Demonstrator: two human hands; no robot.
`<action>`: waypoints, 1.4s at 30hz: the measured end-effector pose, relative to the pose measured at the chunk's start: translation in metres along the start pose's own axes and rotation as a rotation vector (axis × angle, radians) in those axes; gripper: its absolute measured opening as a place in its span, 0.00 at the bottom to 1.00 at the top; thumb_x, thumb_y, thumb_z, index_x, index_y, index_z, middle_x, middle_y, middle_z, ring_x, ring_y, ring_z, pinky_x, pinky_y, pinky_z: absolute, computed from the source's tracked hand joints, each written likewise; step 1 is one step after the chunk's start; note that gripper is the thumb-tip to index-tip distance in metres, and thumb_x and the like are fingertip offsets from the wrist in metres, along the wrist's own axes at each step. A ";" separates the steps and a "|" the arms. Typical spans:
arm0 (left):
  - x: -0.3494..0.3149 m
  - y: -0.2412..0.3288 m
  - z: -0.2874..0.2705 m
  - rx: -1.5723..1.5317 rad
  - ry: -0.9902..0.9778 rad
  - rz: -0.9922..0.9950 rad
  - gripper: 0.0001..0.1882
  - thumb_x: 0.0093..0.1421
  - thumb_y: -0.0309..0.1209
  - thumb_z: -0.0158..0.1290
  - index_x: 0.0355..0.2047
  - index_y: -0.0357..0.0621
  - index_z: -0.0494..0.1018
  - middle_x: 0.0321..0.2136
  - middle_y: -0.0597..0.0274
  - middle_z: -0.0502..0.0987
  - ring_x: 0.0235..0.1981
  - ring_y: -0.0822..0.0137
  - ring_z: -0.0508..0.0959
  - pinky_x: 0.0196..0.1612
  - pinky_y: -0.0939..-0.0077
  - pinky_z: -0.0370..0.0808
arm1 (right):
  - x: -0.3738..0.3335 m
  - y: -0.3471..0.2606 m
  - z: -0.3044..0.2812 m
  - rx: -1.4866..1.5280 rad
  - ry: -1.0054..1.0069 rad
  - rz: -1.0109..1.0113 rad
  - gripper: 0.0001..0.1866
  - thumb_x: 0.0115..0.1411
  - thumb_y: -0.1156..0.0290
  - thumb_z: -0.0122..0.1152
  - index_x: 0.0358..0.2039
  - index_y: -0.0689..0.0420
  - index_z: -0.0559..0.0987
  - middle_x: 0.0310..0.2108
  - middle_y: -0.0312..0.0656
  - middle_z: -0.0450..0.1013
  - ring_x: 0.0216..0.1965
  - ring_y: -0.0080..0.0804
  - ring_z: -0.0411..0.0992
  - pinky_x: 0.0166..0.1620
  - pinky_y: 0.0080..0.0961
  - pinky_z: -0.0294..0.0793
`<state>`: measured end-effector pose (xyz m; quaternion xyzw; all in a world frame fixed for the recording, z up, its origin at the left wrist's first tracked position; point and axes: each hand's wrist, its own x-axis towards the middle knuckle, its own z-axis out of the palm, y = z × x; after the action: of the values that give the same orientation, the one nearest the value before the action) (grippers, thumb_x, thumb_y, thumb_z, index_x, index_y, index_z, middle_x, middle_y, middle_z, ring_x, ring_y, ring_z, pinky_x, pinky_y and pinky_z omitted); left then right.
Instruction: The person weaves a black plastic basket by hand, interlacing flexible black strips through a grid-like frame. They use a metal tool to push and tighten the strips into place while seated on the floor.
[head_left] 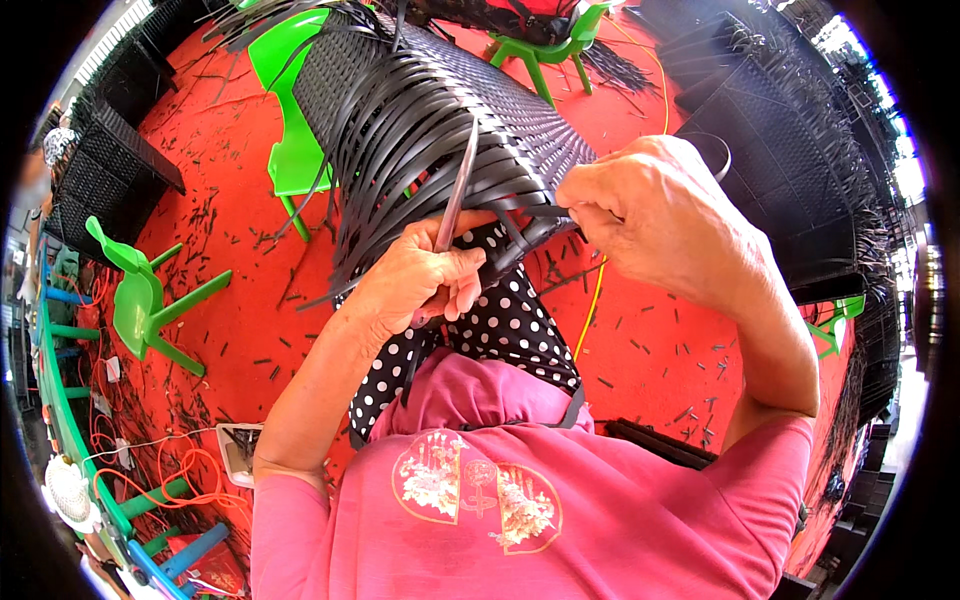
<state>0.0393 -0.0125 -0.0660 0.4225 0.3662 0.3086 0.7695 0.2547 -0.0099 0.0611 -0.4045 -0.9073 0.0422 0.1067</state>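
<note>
Across my lap leans a black woven rattan furniture piece [500, 95], with many loose black strips [385, 160] fanning off its left side. My left hand [405, 275] is closed around a slim, pointed metal tool [459, 185], its tip aimed up and away over the strips. Close to the corner of the weave, my right hand [665, 220] has its fingers pinched on a black strip [545, 211] that runs left to the frame's edge. The fingertips of that hand are partly hidden by its own knuckles.
Green plastic chairs stand at left [140, 300] and beyond the weave. Black woven furniture [760, 140] is stacked at right. Short black offcuts litter the red floor [660, 370]. An orange cord [195, 480] and a white tray [232, 470] lie at lower left.
</note>
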 end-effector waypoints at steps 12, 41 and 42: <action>-0.005 0.003 0.007 0.009 0.185 0.235 0.12 0.62 0.30 0.51 0.41 0.36 0.76 0.13 0.65 0.71 0.11 0.78 0.67 0.13 0.88 0.58 | -0.011 0.030 -0.025 0.501 0.153 0.151 0.06 0.52 0.80 0.57 0.31 0.64 0.79 0.18 0.36 0.70 0.19 0.16 0.63 0.23 0.17 0.62; -0.006 0.013 0.043 -0.131 0.350 0.172 0.11 0.60 0.29 0.52 0.40 0.34 0.73 0.13 0.55 0.72 0.12 0.69 0.70 0.12 0.82 0.61 | -0.047 0.090 0.039 0.733 0.279 0.051 0.07 0.47 0.81 0.60 0.29 0.61 0.78 0.19 0.43 0.74 0.18 0.32 0.73 0.23 0.24 0.69; -0.006 0.013 0.046 -0.166 0.329 0.172 0.12 0.61 0.29 0.52 0.41 0.34 0.72 0.14 0.55 0.72 0.12 0.69 0.71 0.12 0.82 0.61 | -0.048 0.090 0.040 0.752 0.313 0.025 0.06 0.48 0.80 0.59 0.29 0.61 0.78 0.18 0.43 0.73 0.17 0.33 0.72 0.22 0.26 0.69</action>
<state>0.0719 -0.0303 -0.0352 0.3312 0.4228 0.4670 0.7025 0.3418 0.0151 0.0000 -0.3498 -0.7966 0.3102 0.3832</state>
